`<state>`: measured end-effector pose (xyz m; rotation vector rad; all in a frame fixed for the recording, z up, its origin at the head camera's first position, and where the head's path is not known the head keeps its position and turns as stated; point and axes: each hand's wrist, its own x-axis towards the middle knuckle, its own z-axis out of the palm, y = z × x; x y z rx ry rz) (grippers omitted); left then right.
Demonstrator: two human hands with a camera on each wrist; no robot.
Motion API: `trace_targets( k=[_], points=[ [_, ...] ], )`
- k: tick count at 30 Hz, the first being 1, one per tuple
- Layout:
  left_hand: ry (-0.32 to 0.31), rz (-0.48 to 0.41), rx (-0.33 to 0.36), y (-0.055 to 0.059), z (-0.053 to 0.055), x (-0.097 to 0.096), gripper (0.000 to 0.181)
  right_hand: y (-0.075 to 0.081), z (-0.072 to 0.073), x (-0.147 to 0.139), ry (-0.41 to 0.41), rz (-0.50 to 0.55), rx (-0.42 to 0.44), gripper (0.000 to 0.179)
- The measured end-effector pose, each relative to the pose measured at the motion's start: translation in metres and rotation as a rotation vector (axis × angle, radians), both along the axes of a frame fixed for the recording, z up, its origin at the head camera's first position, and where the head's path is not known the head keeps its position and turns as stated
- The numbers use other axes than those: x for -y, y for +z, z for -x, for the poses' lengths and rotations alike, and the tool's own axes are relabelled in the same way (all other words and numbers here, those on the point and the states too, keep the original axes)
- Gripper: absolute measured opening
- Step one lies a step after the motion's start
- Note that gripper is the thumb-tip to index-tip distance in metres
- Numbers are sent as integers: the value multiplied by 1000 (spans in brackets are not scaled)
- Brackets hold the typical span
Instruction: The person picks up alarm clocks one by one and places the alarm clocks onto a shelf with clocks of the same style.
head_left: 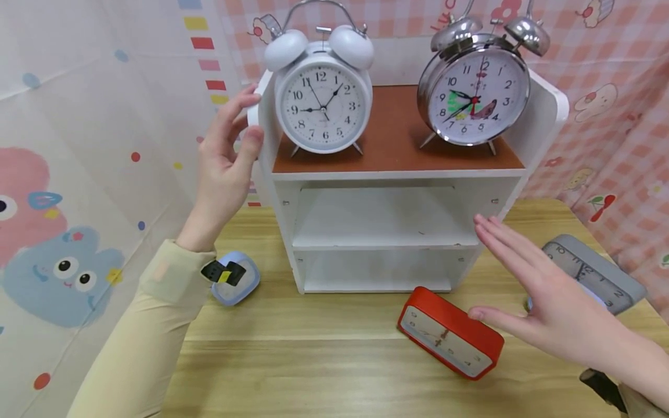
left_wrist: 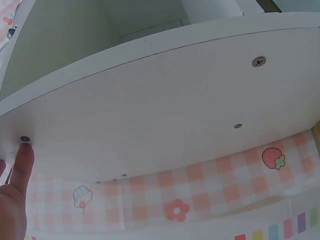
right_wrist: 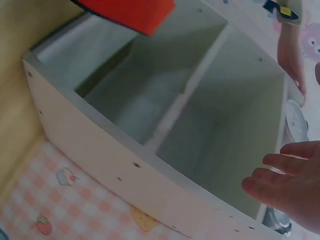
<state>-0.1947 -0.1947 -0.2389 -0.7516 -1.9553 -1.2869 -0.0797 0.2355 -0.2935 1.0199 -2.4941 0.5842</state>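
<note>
A small white shelf unit (head_left: 376, 217) with a brown top board stands on the wooden table. My left hand (head_left: 225, 157) is at its upper left side, fingers slightly bent; in the left wrist view a fingertip meets the outer side panel (left_wrist: 150, 115). On the top board stand a white twin-bell alarm clock (head_left: 324, 110), beside the left hand, and a silver twin-bell alarm clock (head_left: 475, 96) at the right. Fingers extended, my right hand (head_left: 549, 296) hovers off the unit's right side and holds nothing. A red rectangular clock (head_left: 455, 331) lies on the table left of its thumb.
Behind the right hand, a grey clock (head_left: 622, 284) rests on the table, partly hidden. A small light-blue clock (head_left: 228, 296) lies beneath the left wrist. Patterned cloth (head_left: 554, 168) hangs behind the unit, and a printed white sheet (head_left: 120, 104) hangs at the left.
</note>
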Motion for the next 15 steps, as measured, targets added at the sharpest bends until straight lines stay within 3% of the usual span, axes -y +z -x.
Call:
trace_targets(
  k=[7, 15],
  points=[
    [-7, -15, -1, -1, 1, 1, 44, -30, -4, 2, -8, -41, 15, 114],
    [1, -13, -2, -1, 1, -1, 42, -44, -3, 1, 0, -55, 20, 106]
  ],
)
